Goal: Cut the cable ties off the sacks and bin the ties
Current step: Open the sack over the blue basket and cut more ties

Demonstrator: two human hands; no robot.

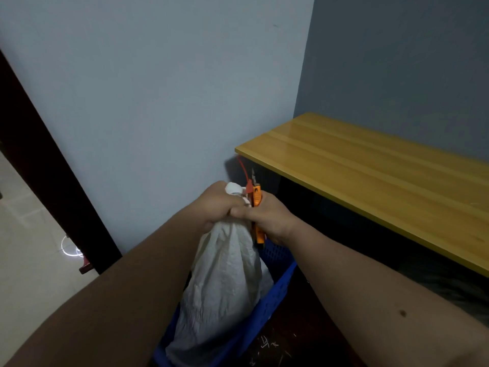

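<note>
- White cloth sack (225, 282) stands in a blue basket (275, 287); left hand (214, 205) clenches its neck.
- Right hand (267, 218) grips orange cutters (257, 207) beside the red tie (244, 176).

No text, label or number can be read anywhere — nothing legible on any surface.

Pale blue wall (148, 102) at twelve o'clock; yellow wooden bench (370, 170) at three; tiled floor (23, 234), dark door frame (47, 176) at nine.
</note>
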